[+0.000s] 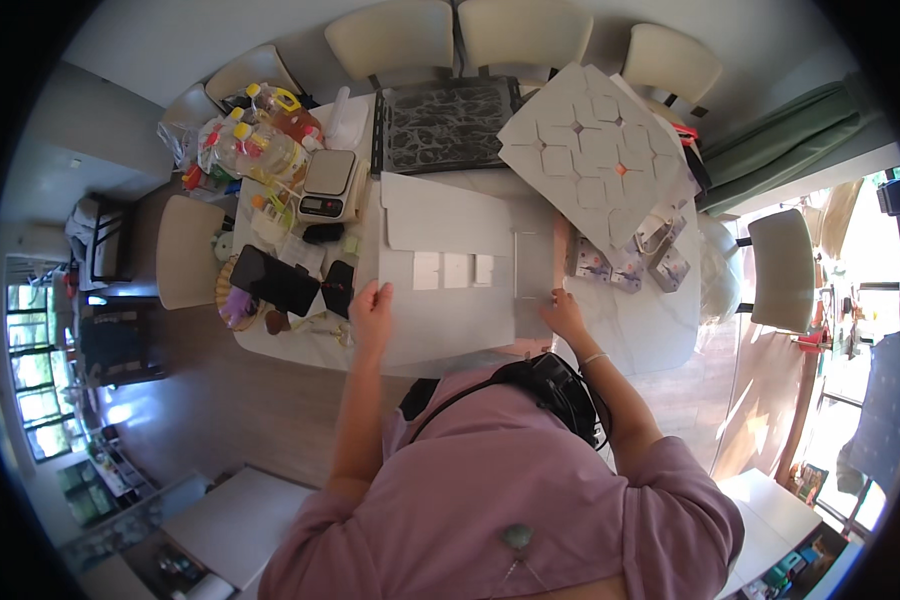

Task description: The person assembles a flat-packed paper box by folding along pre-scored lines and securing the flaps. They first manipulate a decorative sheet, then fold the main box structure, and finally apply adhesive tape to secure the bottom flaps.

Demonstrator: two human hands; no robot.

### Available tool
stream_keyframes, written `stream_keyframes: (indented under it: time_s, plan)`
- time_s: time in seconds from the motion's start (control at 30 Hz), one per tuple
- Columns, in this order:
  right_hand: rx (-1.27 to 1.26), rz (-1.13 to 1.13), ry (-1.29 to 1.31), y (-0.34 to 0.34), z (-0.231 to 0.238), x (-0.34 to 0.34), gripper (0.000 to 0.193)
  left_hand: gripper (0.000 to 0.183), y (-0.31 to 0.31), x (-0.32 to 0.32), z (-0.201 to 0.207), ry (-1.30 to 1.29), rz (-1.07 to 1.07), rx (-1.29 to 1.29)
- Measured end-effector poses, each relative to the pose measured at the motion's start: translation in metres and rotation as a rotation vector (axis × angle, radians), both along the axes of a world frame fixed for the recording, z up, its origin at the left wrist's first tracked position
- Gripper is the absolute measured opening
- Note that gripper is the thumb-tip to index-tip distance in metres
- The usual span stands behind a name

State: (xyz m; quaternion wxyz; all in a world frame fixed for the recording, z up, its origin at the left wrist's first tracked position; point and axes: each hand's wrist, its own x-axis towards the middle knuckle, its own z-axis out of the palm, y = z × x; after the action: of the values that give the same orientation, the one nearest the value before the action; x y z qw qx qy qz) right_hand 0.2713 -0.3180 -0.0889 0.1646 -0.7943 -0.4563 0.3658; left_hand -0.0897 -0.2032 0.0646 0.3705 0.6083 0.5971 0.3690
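A large flat pale-grey cardboard sheet lies on the table in front of me. Across its middle sits a row of three small white rectangles; whether they are pieces or openings is unclear. One flap spreads over its far part, and a darker grey panel with thin slits forms its right side. My left hand pinches the sheet's left edge. At the near right corner, the fingers of my right hand close on the edge. A pinkish strip shows beside that panel.
A black marbled tray lies beyond the sheet. Far right, a grey board with cut slots rests over small patterned boxes. On the left are a kitchen scale, a dark phone and oil bottles. Chairs surround the table.
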Motion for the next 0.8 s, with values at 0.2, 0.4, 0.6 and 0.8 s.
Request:
stream_keyframes:
  time_s: [0.2, 0.4, 0.6, 0.8]
  plan:
    - [0.023, -0.183, 0.022, 0.004, -0.044, 0.008, 0.043, 0.024, -0.008, -0.015, 0.078, 0.102, 0.035, 0.156]
    - [-0.065, -0.397, 0.145, 0.021, -0.045, 0.008, 0.046, 0.020, -0.008, -0.026, 0.097, 0.297, 0.103, 0.227]
    - [-0.121, -0.339, 0.393, 0.031, -0.016, 0.012, 0.043, 0.018, -0.016, -0.032, 0.082, 0.326, 0.149, 0.147]
    - [-0.029, -0.342, 0.590, 0.036, -0.006, 0.001, 0.045, 0.017, -0.022, -0.036, 0.079, 0.274, 0.137, 0.155]
